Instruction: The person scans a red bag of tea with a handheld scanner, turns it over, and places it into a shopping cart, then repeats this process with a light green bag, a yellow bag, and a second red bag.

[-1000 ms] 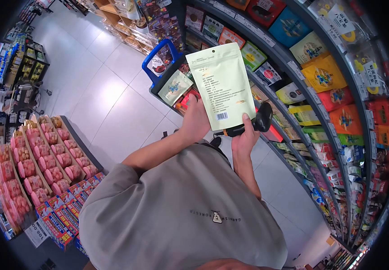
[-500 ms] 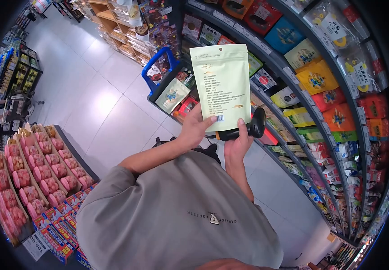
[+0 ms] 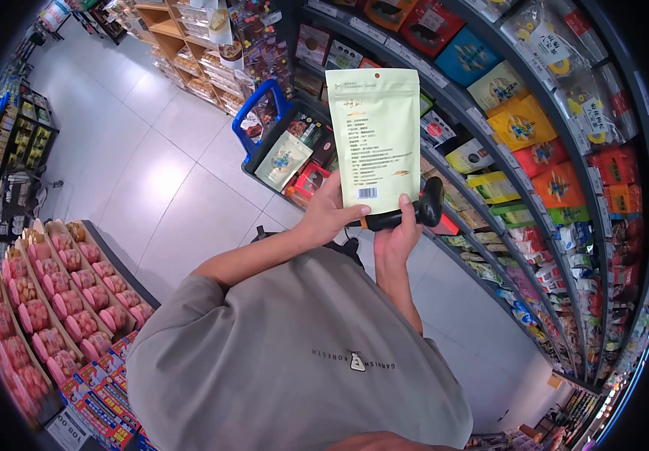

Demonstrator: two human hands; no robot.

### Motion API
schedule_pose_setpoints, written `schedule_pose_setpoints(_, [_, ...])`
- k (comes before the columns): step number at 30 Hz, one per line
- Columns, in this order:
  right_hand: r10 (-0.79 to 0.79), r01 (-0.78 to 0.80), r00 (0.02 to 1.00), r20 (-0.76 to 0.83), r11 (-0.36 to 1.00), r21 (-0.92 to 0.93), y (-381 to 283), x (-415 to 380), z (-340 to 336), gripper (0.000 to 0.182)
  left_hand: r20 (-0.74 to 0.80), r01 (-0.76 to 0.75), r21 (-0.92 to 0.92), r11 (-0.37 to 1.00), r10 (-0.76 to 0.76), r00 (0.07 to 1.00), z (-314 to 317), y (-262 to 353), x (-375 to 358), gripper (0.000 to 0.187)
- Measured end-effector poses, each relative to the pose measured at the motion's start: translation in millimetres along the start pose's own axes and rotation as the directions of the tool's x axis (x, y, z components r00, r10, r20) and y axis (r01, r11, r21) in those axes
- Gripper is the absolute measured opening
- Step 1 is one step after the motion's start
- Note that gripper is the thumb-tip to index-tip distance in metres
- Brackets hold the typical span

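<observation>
Label-reading looks like the step in hand: pouch (image 3: 377, 135) is in front of me, printed side up, both hands pinching its bottom edge. Left hand (image 3: 327, 213) grips its lower-left corner; right hand (image 3: 396, 234) thumbs its front, black device (image 3: 431, 201) tucked below. Next move calls for a clear barcode (image 3: 367, 193).

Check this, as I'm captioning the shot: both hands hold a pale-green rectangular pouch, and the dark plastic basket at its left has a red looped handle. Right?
No: the head view shows a blue looped handle, not red. The left hand and right hand hold the pale-green pouch, with the dark plastic basket at its left.
</observation>
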State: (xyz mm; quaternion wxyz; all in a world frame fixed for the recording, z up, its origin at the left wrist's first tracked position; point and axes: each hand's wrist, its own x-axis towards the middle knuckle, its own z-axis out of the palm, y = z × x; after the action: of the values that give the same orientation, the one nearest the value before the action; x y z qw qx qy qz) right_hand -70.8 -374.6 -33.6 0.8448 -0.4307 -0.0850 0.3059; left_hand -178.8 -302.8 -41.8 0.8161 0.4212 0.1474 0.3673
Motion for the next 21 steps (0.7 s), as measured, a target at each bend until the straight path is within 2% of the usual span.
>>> schedule_pose_setpoints(8, [0.008, -0.008, 1.000, 0.004, 1.000, -0.002, 5, -6, 2, 0.041, 0.021, 0.012, -0.010, 1.000, -0.012, 1.000, -5, 9, -4, 0.070])
schedule_pose_setpoints(10, [0.012, -0.012, 1.000, 0.007, 1.000, 0.003, 7, -8, 3, 0.041, 0.010, 0.081, 0.025, 0.996, -0.081, 0.997, -7, 13, -5, 0.069])
schedule_pose_setpoints(13, [-0.011, 0.011, 1.000, -0.019, 1.000, 0.002, 10, -10, 6, 0.041, 0.019, 0.100, 0.023, 0.995, -0.101, 0.995, -9, 16, -6, 0.068])
schedule_pose_setpoints(16, [-0.015, 0.015, 0.999, -0.028, 1.000, 0.005, 12, -13, 5, 0.041, 0.059, 0.037, 0.034, 0.999, -0.039, 0.997, -12, 15, -6, 0.067])
schedule_pose_setpoints(21, [0.010, -0.009, 0.998, -0.061, 1.000, 0.007, 14, -16, 1, 0.041, 0.066, 0.062, 0.020, 0.998, -0.063, 0.996, -15, 12, -7, 0.066])
